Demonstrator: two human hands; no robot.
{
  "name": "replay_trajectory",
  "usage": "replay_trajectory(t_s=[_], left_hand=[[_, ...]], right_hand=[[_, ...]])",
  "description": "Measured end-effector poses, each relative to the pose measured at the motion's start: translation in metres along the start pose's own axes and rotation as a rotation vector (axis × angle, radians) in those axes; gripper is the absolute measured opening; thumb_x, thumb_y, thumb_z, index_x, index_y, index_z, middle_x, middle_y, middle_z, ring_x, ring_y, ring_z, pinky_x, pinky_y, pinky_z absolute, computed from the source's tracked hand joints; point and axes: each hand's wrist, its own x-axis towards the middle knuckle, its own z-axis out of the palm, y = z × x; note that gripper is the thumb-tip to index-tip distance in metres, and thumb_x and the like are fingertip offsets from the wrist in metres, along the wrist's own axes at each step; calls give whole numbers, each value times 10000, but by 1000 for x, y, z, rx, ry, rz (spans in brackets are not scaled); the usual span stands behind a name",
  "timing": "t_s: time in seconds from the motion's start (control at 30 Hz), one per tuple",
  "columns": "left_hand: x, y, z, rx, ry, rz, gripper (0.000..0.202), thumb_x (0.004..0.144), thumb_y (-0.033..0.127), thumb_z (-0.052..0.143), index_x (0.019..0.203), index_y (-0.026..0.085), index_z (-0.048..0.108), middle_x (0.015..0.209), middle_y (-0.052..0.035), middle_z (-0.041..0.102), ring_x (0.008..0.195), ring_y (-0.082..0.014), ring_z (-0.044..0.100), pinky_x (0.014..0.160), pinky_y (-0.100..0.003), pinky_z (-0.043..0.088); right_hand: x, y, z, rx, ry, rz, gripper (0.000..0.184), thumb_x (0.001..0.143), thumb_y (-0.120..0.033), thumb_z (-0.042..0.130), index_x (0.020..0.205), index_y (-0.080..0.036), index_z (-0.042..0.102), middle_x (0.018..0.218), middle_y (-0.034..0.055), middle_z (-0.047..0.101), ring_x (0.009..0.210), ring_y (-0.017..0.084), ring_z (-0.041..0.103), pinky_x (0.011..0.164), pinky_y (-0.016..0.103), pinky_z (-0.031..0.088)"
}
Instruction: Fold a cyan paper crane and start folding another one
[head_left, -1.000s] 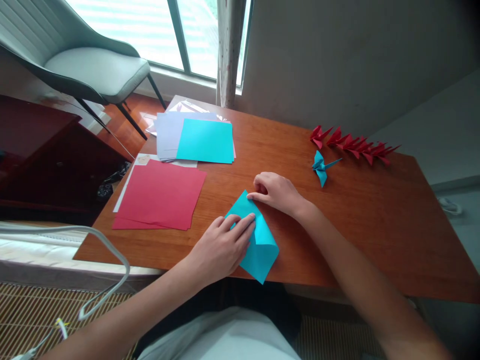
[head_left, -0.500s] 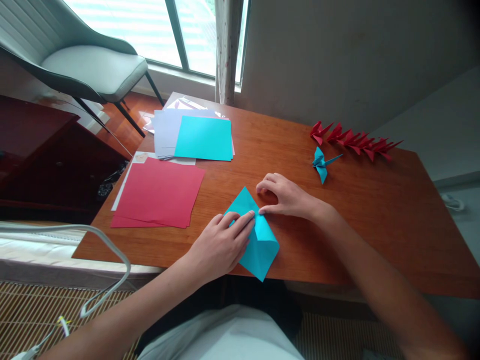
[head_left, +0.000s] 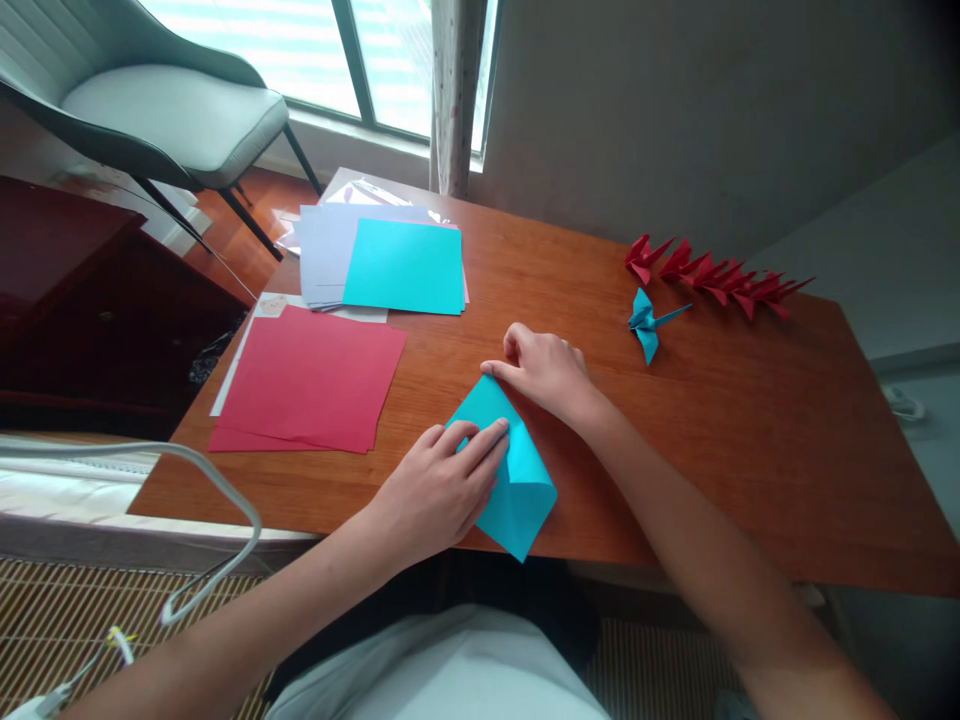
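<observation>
A partly folded sheet of turquoise paper (head_left: 529, 465) lies diamond-wise near the table's front edge, its right side curling up in a soft bulge. My left hand (head_left: 450, 480) rests on its left part, fingers stretched out and pressing a flap down by the middle; the thumb is hidden. At the top corner is my right hand (head_left: 547, 370), its thumb reaching out to the paper's tip and its fingers curled, with a gap between thumb and index finger. Whether that thumb presses on the paper or the wood, I cannot tell.
On the wooden table (head_left: 720, 460), red sheets (head_left: 311, 380) lie at the left. Behind them a turquoise sheet (head_left: 405, 265) tops pale lilac sheets (head_left: 322, 255). A blue paper crane (head_left: 645, 325) and several red paper cranes (head_left: 712, 275) stand at the back right. A chair (head_left: 172, 120) is beyond.
My right hand has moved up and left, from the paper's right edge to its top corner. My left hand stays on the flap. The view has shifted slightly.
</observation>
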Motion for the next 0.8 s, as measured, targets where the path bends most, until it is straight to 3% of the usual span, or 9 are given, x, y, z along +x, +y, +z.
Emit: replay_trajectory(t_s=[0.23, 0.33, 0.4, 0.47, 0.57, 0.67, 0.8], left_hand=[[1, 1, -1, -13, 16, -13, 427, 1017, 270, 443, 1409, 170, 576, 1533, -67, 532, 1130, -272, 551, 905, -409, 448], [0, 2, -2, -34, 24, -36, 441, 1021, 256, 436, 1440, 162, 534, 1535, -78, 527, 1136, -269, 560, 911, -402, 452], [-1, 2, -1, -51, 46, -51, 457, 1021, 251, 437, 1462, 149, 500, 1547, -95, 510, 1148, -270, 562, 917, -404, 461], [-2, 2, 0, -60, 65, -61, 455, 1019, 258, 447, 1453, 135, 501, 1553, -119, 495, 1163, -276, 562, 931, -415, 469], [-4, 2, 1, -60, 68, -75, 411, 1013, 270, 463, 1386, 127, 561, 1500, -143, 540, 1168, -291, 561, 949, -442, 481], [-4, 2, 2, -50, 66, -63, 368, 1013, 275, 466, 1320, 138, 614, 1440, -129, 593, 1153, -297, 561, 957, -454, 482], [-4, 2, 2, -39, 78, -51, 357, 1011, 270, 473, 1305, 141, 630, 1453, -100, 594, 1156, -296, 553, 951, -447, 481]], right_hand=[[3, 0, 6, 21, 63, 63, 419, 858, -658, 646, 940, -248, 624, 855, 42, 739, 815, 259, 683, 658, 309, 379], [-2, 12, 7, 202, 73, -2, 341, 921, -573, 612, 955, -235, 647, 809, 20, 712, 766, 210, 659, 656, 297, 398], [-13, 22, 4, 422, 37, -78, 374, 961, -555, 557, 1065, -209, 652, 805, 18, 699, 752, 185, 648, 664, 291, 435], [-32, 29, 1, 618, 33, -152, 453, 962, -558, 548, 1211, -185, 619, 937, 47, 713, 828, 185, 661, 733, 301, 494], [-65, 34, -3, 803, 14, -231, 507, 969, -558, 541, 1348, -221, 557, 1265, 101, 663, 1141, 219, 637, 884, 331, 541], [-89, 34, 1, 760, 56, -227, 482, 941, -492, 624, 1356, -255, 557, 1282, 94, 672, 1162, 234, 639, 911, 363, 557], [-94, 40, 17, 506, 245, -90, 173, 919, -344, 658, 1031, -221, 702, 971, 63, 754, 869, 223, 698, 813, 374, 556]])
